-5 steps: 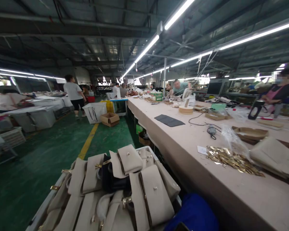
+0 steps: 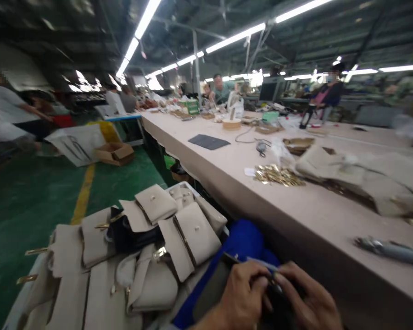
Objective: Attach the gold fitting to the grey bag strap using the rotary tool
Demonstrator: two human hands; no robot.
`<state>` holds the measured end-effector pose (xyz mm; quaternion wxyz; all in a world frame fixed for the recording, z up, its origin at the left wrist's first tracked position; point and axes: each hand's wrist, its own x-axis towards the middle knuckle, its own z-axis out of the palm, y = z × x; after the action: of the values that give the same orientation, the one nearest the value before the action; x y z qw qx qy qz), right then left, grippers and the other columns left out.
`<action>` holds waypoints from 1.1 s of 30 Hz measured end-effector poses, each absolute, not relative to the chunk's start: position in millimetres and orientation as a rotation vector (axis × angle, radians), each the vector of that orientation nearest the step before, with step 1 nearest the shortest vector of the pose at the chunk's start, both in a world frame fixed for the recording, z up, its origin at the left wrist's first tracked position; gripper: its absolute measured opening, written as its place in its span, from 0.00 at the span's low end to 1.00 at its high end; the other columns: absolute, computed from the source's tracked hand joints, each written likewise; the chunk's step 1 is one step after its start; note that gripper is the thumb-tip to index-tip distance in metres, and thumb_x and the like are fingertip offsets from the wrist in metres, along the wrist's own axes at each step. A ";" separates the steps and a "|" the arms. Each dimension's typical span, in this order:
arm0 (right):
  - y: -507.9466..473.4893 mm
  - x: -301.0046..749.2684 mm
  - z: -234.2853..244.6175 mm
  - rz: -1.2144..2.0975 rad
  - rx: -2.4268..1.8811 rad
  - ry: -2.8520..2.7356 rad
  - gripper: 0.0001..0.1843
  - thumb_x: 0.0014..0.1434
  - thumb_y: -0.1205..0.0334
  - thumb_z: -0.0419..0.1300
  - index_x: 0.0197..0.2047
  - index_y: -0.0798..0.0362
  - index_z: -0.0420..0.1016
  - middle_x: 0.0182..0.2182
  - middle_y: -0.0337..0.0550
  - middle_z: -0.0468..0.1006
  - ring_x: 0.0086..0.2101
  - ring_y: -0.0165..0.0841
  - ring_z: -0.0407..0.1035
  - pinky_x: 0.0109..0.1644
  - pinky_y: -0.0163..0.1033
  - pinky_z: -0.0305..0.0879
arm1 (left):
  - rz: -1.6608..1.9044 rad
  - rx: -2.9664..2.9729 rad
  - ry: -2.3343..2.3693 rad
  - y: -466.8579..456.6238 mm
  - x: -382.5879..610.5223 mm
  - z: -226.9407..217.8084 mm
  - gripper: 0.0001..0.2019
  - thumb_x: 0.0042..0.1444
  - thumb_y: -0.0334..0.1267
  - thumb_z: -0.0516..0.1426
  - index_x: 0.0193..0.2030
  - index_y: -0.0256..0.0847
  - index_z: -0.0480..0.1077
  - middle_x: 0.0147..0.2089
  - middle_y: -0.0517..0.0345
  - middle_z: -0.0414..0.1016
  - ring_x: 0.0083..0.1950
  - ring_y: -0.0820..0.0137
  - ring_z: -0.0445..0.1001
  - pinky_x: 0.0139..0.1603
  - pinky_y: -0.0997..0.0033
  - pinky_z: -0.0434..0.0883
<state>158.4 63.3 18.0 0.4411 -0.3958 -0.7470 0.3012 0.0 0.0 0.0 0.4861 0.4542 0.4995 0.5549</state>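
Note:
At the lower middle, my left hand (image 2: 242, 293) has its fingers curled in a pinch around the edge of something dark. My right hand (image 2: 308, 298) meets it from the right, thumb and fingertips pressed together at a small shiny spot. What the two hands hold is too dark and blurred to make out. Bright blue cloth (image 2: 244, 238) lies just behind and beside them. To the left, several beige handbags (image 2: 199, 236) with gold clasps are heaped in a white bin (image 2: 186, 185), with a black piece (image 2: 134, 236) among them.
The long pale table (image 2: 220, 165) runs along my right. On it are a pile of gold metal parts (image 2: 277, 175), a dark flat sheet (image 2: 209, 141), beige material (image 2: 365, 176) and a grey cylindrical tool (image 2: 395, 251). A cardboard box (image 2: 115, 153) stands on the floor. Other people are farther off.
The view has swung right and downward, so the bags and table sit further left and higher. Both my hands and the dark thing they hold have come into sight, along with the grey tool.

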 end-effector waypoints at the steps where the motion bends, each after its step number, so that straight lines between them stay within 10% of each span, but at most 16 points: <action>1: 60.8 164.8 11.9 0.900 -0.997 -1.890 0.21 0.66 0.37 0.62 0.34 0.45 0.83 0.31 0.42 0.79 0.32 0.37 0.75 0.35 0.37 0.72 | 1.306 1.078 1.188 -1.2 6.8 -4.5 0.13 0.66 0.40 0.60 0.51 0.35 0.79 0.32 0.53 0.80 0.24 0.72 0.77 0.24 0.77 0.70; 10: 64.6 177.6 -20.0 1.499 -1.159 -1.535 0.22 0.58 0.44 0.72 0.44 0.54 0.86 0.36 0.47 0.82 0.36 0.38 0.75 0.39 0.37 0.71 | 1.246 0.825 1.172 9.9 20.4 -21.5 0.11 0.59 0.38 0.61 0.40 0.30 0.80 0.20 0.57 0.76 0.15 0.74 0.71 0.15 0.80 0.68; 28: 61.4 166.9 -41.9 1.442 -1.328 -1.351 0.24 0.62 0.44 0.67 0.25 0.55 0.78 0.20 0.41 0.72 0.23 0.31 0.65 0.28 0.35 0.61 | 1.215 0.730 1.196 10.1 22.9 -23.2 0.10 0.54 0.41 0.63 0.33 0.33 0.76 0.18 0.57 0.75 0.13 0.73 0.69 0.14 0.79 0.69; 33: 59.9 172.0 -46.6 1.521 -1.215 -1.292 0.19 0.58 0.46 0.71 0.35 0.56 0.84 0.22 0.42 0.75 0.24 0.32 0.67 0.29 0.36 0.62 | 1.212 0.731 1.214 9.6 22.6 -23.3 0.10 0.54 0.39 0.62 0.34 0.32 0.77 0.17 0.58 0.74 0.13 0.74 0.69 0.14 0.78 0.70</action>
<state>172.0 59.9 -46.6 0.3918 -0.4784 -0.5088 0.5989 22.6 9.6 -23.3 0.5960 0.3148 0.5227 0.5221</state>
